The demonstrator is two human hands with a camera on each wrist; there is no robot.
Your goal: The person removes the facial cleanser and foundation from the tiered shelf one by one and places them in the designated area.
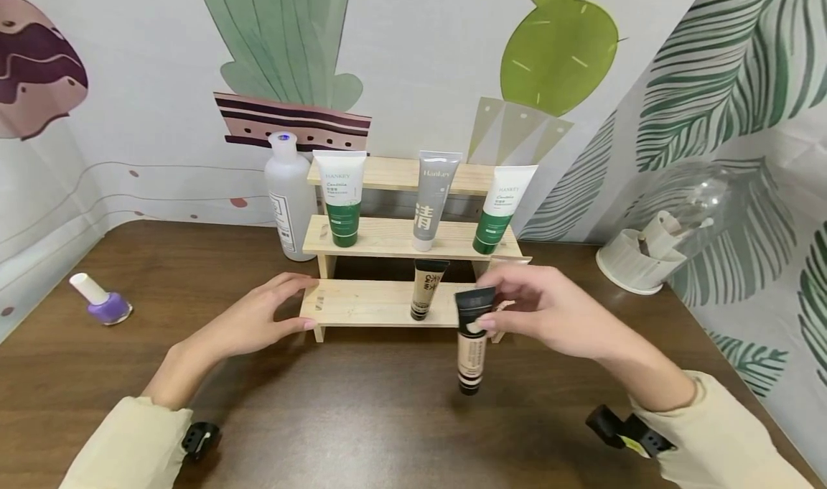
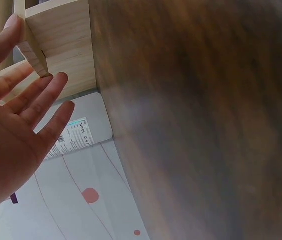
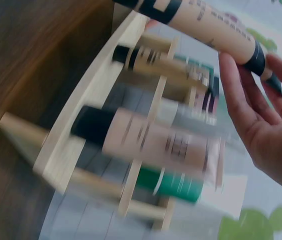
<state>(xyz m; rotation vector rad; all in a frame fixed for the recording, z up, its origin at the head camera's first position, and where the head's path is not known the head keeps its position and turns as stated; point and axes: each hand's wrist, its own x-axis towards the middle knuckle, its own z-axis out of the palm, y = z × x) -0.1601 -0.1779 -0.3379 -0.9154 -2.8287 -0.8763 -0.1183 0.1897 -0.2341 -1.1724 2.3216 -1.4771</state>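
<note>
Head view: beige tube, black crimp and cap, hanging cap-down before wooden stepped rack, pinched by right hand. Left hand relaxed, fingertips at rack's left end.

Left wrist: fingers straight, beside pale wood.

Right wrist: tube smooth, cylindrical, held at fingertips; blurred.

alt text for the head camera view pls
The right hand pinches a beige tube by its black end, hanging it above the brown table. The left hand rests against the left end of a wooden stepped rack holding tubes.
</note>
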